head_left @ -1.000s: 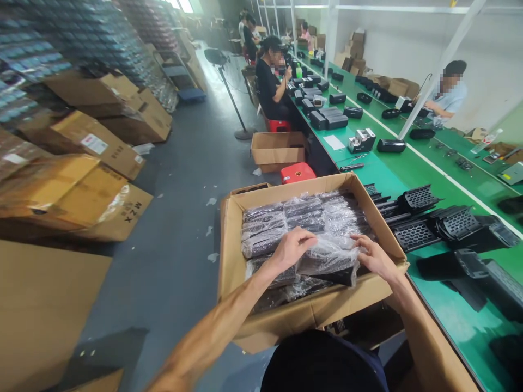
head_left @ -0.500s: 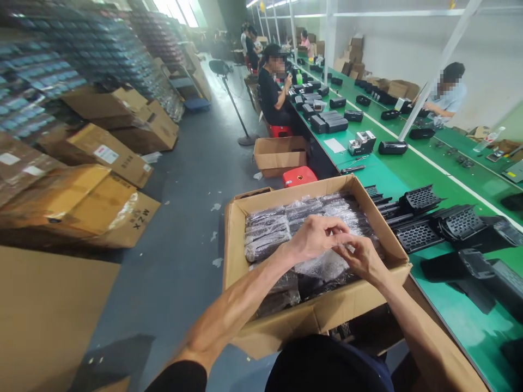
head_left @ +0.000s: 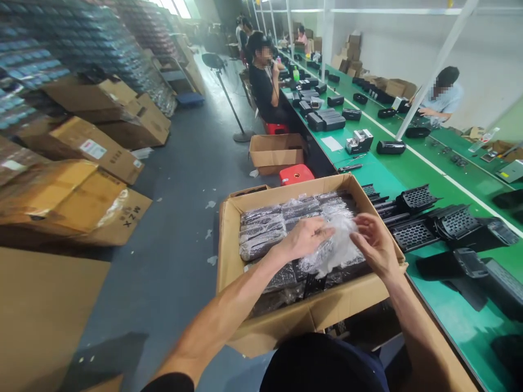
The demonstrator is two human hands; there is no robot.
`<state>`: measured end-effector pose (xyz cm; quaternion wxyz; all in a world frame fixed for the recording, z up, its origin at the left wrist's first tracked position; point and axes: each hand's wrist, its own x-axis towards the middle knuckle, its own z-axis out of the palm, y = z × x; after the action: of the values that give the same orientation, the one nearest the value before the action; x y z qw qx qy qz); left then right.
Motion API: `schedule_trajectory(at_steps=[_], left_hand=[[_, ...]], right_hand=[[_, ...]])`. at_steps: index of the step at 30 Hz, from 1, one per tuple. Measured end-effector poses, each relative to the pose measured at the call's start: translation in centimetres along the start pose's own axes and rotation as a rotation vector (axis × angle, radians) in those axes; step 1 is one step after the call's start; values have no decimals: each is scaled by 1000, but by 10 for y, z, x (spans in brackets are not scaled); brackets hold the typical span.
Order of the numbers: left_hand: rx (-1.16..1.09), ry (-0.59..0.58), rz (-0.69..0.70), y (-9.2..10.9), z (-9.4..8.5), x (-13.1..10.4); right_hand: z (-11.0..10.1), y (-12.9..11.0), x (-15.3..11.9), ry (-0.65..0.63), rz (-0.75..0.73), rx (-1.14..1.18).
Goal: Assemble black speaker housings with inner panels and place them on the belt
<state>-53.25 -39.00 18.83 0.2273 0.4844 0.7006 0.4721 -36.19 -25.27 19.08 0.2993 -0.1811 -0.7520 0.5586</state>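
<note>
A crumpled clear plastic bag [head_left: 335,245] hangs between my hands above the open cardboard box [head_left: 261,333]. My left hand [head_left: 307,238] pinches the bag's left edge between thumb and fingers. My right hand [head_left: 376,246] is at the bag's right side, its fingers curved and apart; the thumb is close to the plastic, and I cannot tell whether it touches. Below lie several dark parts in clear wrapping [head_left: 261,235], packed in rows in the box. Dark perforated plastic shows under the bag.
Black perforated shells [head_left: 417,235] and other housings lie on the green workbench [head_left: 461,288] at my right. A red stool [head_left: 297,175] and another carton [head_left: 275,155] stand beyond the box. Stacked cartons [head_left: 93,190] are on the left. Co-workers [head_left: 263,81] sit along the bench.
My hands, close together before, have moved apart. The plastic bag now spreads out between them, and the right hand's fingers have opened. The view has shifted slightly.
</note>
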Motion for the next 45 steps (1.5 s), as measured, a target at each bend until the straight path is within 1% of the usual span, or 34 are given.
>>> schedule_trajectory(at_steps=[1, 2, 3, 4, 5, 6, 7, 9, 10, 11, 13, 15, 18, 20, 21, 22, 23, 24, 25, 27, 28, 29, 31, 33, 34, 36, 38, 40, 43, 45], left_hand=[[-70, 39, -89, -1, 4, 2], [-192, 82, -216, -2, 8, 6], [-346, 123, -359, -5, 13, 9], [-506, 154, -490, -9, 18, 13], [-647, 175, -594, -14, 21, 16], [-752, 187, -667, -19, 24, 19], [-815, 188, -715, -24, 26, 20], [-865, 171, -761, -33, 24, 21], [-896, 165, -781, -37, 22, 21], [-931, 162, -796, -39, 20, 20], [-996, 177, -803, -43, 18, 16], [-1050, 212, -798, -44, 22, 13], [-1097, 243, -792, -46, 32, 6], [-1096, 237, -789, -49, 35, 0], [-1103, 230, -797, -52, 32, -4], [-1076, 213, -803, -55, 28, -9], [-954, 177, -791, -60, 20, -15], [-748, 128, -764, -65, 12, -22], [-489, 73, -722, -72, 2, -30], [19, -28, -627, -85, -15, -49], [185, -66, -601, -91, -21, -60], [259, -97, -605, -98, -24, -71], [314, -180, -638, -110, -20, -92], [350, -268, -666, -120, -7, -110], [354, -294, -675, -124, 1, -117], [339, -301, -672, -129, 12, -125], [301, -278, -640, -131, 11, -127], [253, -259, -596, -129, -3, -125], [163, -267, -529, -115, -40, -120], [101, -293, -491, -102, -63, -118]], right_hand=[[3, 0, -5, 81, -91, -19], [8, 0, -10, 117, -164, -65], [13, 1, -15, 100, -201, -121], [20, 4, -19, 47, -191, -168], [25, 8, -22, -24, -138, -190], [30, 14, -24, -84, -51, -176], [33, 19, -24, -112, 55, -125], [33, 30, -21, -84, 247, 15], [31, 33, -20, -51, 308, 69], [29, 36, -20, -19, 339, 101], [26, 40, -27, 11, 319, 88], [29, 43, -43, -29, 269, 23], [36, 48, -70, -90, 269, -96], [32, 45, -79, -101, 257, -194], [27, 42, -79, -125, 240, -237], [20, 37, -77, -164, 220, -271], [12, 31, -72, -218, 203, -298], [5, 25, -67, -271, 186, -329], [-2, 19, -60, -317, 168, -368], [-11, 9, -49, -365, 116, -449], [-12, 4, -44, -377, 92, -475], [-13, 0, -40, -378, 72, -488], [-13, -10, -34, -364, 37, -477], [-15, -20, -27, -342, 12, -437], [-18, -25, -23, -321, 16, -405], [-24, -34, -15, -277, 49, -329], [-30, -41, -7, -245, 35, -309], [-34, -47, -2, -217, -45, -325], [-35, -55, 2, -70, -130, -263], [-33, -59, 4, -24, -160, -277]])
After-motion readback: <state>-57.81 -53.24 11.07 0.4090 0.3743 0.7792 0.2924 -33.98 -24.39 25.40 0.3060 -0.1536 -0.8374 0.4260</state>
